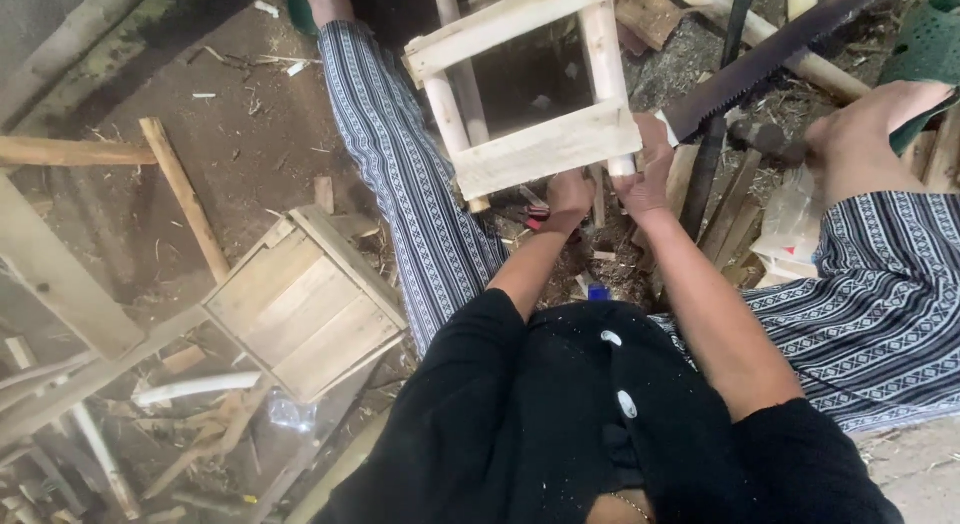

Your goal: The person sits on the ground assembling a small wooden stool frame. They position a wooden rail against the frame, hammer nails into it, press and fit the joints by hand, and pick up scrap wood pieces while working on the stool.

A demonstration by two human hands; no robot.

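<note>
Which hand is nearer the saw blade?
Right. The right hand grips the wooden frame beside the saw blade; the left hand is farther away, under the frame.

I sit on a bare dirt floor (230, 154), littered with chips, shavings and offcuts. To my left lies a finished slatted wooden box (305, 309), with loose poles (185, 194) and planks (60, 274) beside it. A pile of split wood scraps (735, 219) lies ahead on my right. Daylight is soft and even.
</note>
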